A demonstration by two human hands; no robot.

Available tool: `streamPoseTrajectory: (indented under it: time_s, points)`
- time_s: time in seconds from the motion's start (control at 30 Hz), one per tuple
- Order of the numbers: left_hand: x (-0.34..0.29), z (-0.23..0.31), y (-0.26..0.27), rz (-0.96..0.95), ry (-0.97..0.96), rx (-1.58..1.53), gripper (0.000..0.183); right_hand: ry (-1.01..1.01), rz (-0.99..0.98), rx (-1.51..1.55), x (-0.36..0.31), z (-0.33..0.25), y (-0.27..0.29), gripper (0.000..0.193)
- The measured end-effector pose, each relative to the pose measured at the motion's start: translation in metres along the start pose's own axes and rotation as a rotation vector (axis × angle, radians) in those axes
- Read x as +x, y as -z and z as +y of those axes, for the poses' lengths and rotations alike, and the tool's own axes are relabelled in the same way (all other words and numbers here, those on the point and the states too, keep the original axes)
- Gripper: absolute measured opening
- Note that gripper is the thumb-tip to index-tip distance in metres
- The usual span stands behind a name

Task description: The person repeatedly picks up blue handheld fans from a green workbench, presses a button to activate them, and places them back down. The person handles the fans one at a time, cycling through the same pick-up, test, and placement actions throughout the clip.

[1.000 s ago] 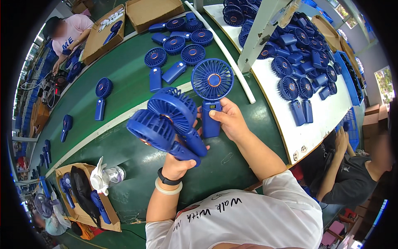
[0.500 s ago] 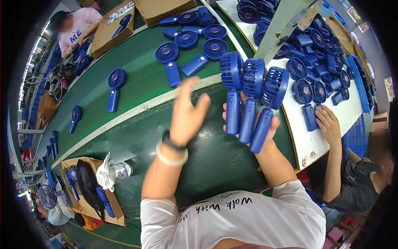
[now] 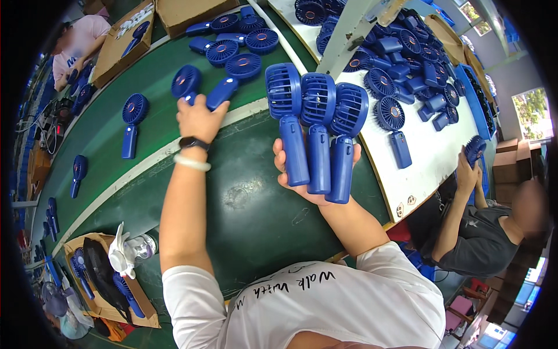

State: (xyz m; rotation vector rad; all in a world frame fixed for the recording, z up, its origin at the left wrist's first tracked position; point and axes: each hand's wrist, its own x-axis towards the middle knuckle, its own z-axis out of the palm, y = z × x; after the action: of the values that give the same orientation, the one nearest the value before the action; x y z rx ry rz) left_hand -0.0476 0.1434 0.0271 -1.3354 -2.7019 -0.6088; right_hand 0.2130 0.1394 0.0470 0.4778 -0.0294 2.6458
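Observation:
My right hand [image 3: 317, 195] is wrapped around the handles of three blue handheld fans [image 3: 318, 157], held upright side by side above the green table. Their round caged heads point up. On the green conveyor belt, my left hand [image 3: 200, 122] is closed over the handle of another blue handheld fan [image 3: 186, 80]; its fingers and palm cover most of that handle. Beside my left thumb lies a further fan's handle [image 3: 222, 93], its head farther back. I cannot tell whether the thumb touches it. A dark band and a pale bracelet circle my left wrist.
More fans [image 3: 222, 52] lie on the belt, with a single fan [image 3: 135, 109] to the left. A white table [image 3: 372, 151] at right bears a heap of fans [image 3: 407, 64] beside a metal post [image 3: 343, 41]. A cardboard box [image 3: 148, 311] stands lower left. Co-workers sit left and right.
My left hand has reached left and forward onto a fan on the belt. The three fans stay in my right hand. The co-worker at right has lifted a fan; the view has shifted.

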Motion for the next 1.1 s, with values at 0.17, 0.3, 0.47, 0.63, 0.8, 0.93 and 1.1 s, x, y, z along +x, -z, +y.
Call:
streamPoseTrajectory:
  time_s: [0.17, 0.3, 0.47, 0.63, 0.8, 0.93, 1.1]
  points:
    - [-0.056, -0.048, 0.041, 0.189, -0.095, -0.022, 0.049, 0.001, 0.117, -0.168, -0.003, -0.01, -0.017, 0.097]
    - [-0.12, -0.082, 0.08, 0.237, -0.048, 0.019, 0.045, 0.173, 0.079, -0.387, -0.03, -0.057, -0.038, 0.098]
    - [-0.174, -0.102, 0.099, 0.206, 0.145, 0.009, 0.048, 1.041, 0.781, -1.031, -0.155, -0.235, -0.059, 0.05]
    - [-0.215, -0.112, 0.098, 0.109, 0.301, 0.108, 0.048, 1.237, 1.299, -1.3, -0.207, -0.354, -0.066, 0.035]
    - [-0.219, -0.087, 0.1, 0.129, 0.342, 0.351, 0.056, 0.964, 1.559, -0.999, -0.186, -0.377, -0.076, 0.041]
    - [-0.209, -0.086, 0.082, 0.105, 0.239, 0.184, 0.065, 0.982, 1.29, -1.177, -0.196, -0.397, -0.06, 0.06]
    - [-0.195, -0.098, 0.066, 0.042, 0.258, -0.512, 0.059, 0.408, 1.98, -1.749, -0.235, -0.433, -0.053, 0.064]
